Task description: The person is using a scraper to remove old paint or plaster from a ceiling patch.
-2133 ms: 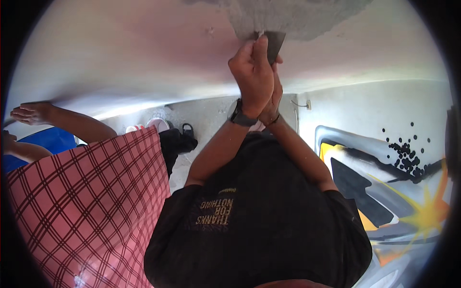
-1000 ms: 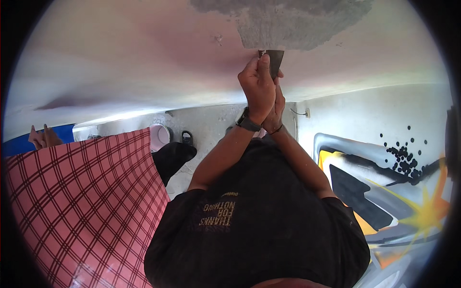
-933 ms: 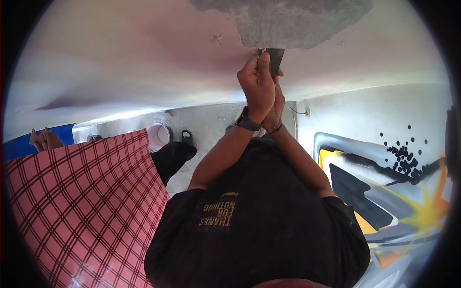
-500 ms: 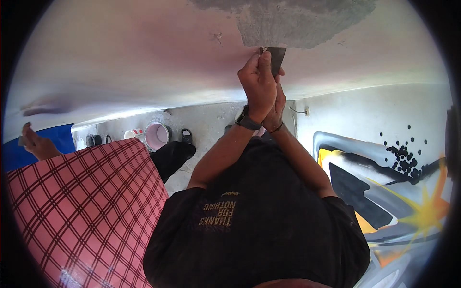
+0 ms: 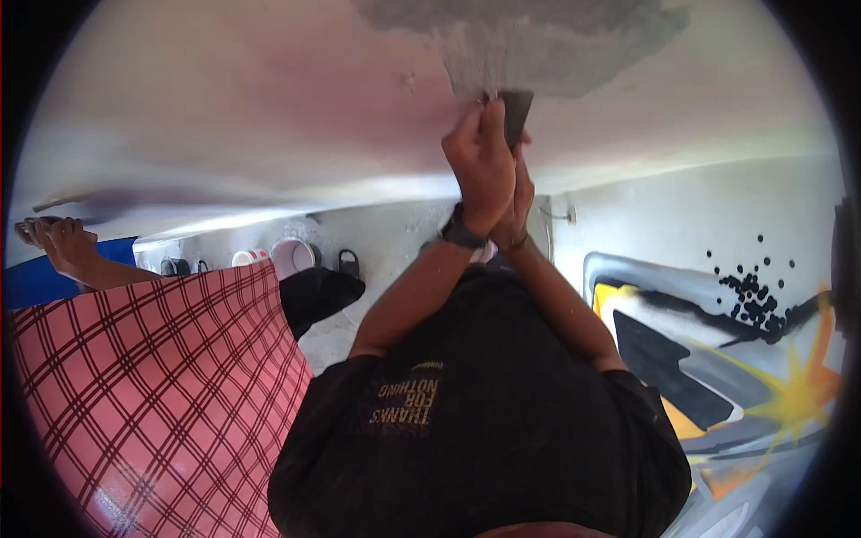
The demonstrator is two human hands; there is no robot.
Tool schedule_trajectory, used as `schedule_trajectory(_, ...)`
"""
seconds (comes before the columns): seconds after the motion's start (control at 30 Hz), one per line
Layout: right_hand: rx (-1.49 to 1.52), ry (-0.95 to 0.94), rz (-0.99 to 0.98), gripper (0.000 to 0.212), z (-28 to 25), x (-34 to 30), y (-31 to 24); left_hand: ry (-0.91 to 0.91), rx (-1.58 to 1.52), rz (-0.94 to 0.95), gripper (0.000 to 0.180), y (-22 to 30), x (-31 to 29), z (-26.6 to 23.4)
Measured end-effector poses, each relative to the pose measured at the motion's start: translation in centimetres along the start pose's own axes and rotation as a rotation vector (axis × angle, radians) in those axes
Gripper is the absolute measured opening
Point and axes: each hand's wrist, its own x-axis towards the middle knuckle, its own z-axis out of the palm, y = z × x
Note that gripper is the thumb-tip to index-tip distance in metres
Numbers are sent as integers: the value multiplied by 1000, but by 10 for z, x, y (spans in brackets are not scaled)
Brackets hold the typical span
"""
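Observation:
My left hand (image 5: 479, 166), with a dark watch on its wrist, is raised to the pale wall, its fingers closed in a pinch. Whatever it pinches is mostly hidden, with only a small bit showing at the fingertips near the wall. Close behind it, my right hand (image 5: 522, 195) is closed around the narrow end of a dark putty knife (image 5: 516, 117). The blade's wide edge is at the lower border of a rough grey patch (image 5: 547, 54) on the wall.
At the left stands a co-worker in a pink checked garment (image 5: 161, 368), with a hand (image 5: 70, 247) at the wall. Buckets (image 5: 292, 257) and a black sandal (image 5: 349, 262) are on the floor. A painted wall (image 5: 708, 323) rises at the right.
The co-worker's hand has moved up to the wall. My hands have barely shifted, my left hand is slightly blurred, and the grey patch now reaches a little lower beside my fingertips.

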Motion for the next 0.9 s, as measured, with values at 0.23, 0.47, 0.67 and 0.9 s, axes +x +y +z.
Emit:
schedule_trajectory(0.23, 3, 6, -3, 38, -7, -5, 9, -16, 30, -3, 38, -6, -3, 4)
schedule_trajectory(0.47, 67, -4, 15, 37, -10, -9, 10, -9, -6, -12, 37, 0, -7, 5)
schedule_trajectory(0.67, 55, 7, 62, 35, -6, -11, 0, 9, -25, -2, 37, -3, -11, 0)
schedule_trajectory(0.9, 75, -32, 52, 36, -2, -11, 7, -16, -23, -5, 38, -2, -9, -8)
